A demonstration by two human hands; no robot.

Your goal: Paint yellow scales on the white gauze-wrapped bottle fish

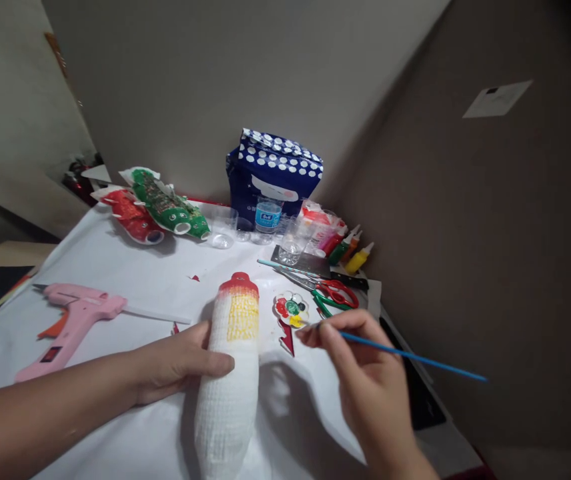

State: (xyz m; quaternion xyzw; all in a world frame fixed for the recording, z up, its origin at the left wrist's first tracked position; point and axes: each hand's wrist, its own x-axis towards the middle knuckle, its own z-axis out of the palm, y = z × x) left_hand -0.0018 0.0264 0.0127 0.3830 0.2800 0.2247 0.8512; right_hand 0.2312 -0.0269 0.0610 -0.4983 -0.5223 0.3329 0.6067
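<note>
My left hand is closed around the side of a white cloth-wrapped bottle, its thumb across the front. The bottle's neck end is painted red, and a patch of yellow dabs lies below that. In my right hand a blue paintbrush is pinched, its handle pointing right. The brush tip is near the yellow paint of a flower-shaped palette, which also holds red, green and white; whether it touches I cannot tell. A dark red cut piece lies just below the palette.
A pink glue gun with a white glue stick lies at left. Red and green fish-shaped crafts lie behind it. Scissors, a knife, clear cups, paint bottles and a blue bag are at the back.
</note>
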